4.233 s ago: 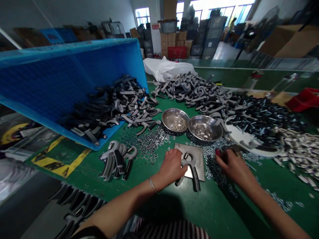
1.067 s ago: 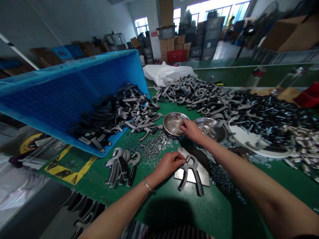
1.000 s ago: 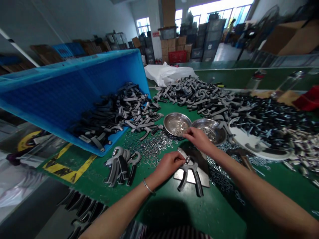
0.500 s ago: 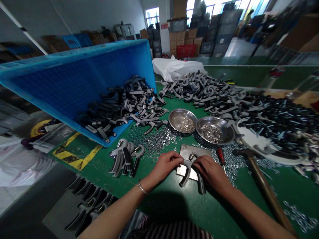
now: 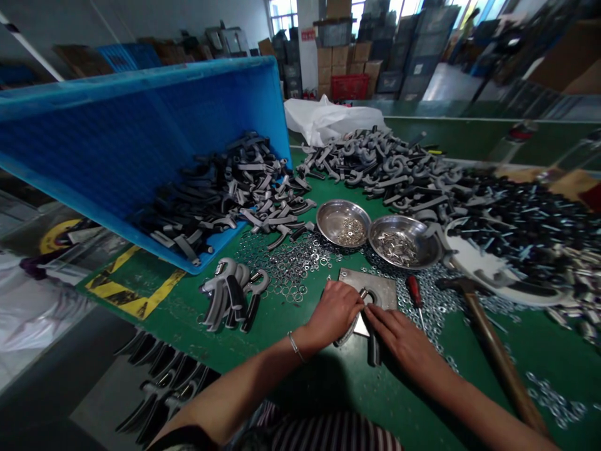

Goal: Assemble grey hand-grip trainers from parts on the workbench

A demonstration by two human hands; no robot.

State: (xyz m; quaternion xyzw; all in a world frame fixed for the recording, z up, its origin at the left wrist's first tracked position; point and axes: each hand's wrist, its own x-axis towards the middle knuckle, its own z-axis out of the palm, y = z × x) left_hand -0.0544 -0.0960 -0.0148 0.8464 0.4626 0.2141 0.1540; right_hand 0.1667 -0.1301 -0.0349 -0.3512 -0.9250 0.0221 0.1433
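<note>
A grey hand grip exerciser [image 5: 374, 351] with a coil spring lies over a square metal plate [image 5: 385, 287] on the green table. My left hand [image 5: 334, 313] is closed over its left handle near the spring, hiding much of that side. From the right, my right hand [image 5: 399, 335] pinches the top of the other handle, its fingertips meeting those of my left. Whether a small part sits between the fingertips is hidden. Several similar grip exercisers [image 5: 232, 294] lie in a cluster left of my hands.
Two steel bowls [image 5: 342, 202] of small metal parts stand beyond the plate. A red screwdriver [image 5: 413, 290] and a hammer [image 5: 498, 351] lie to the right. Loose nuts and rings cover the table around them. A tipped blue crate [image 5: 225, 88] spills grey handles at left.
My left hand has moved right and rolled over the grip exerciser, so its fingertips now meet my right hand's at the joint. The right hand stays on the right handle.
</note>
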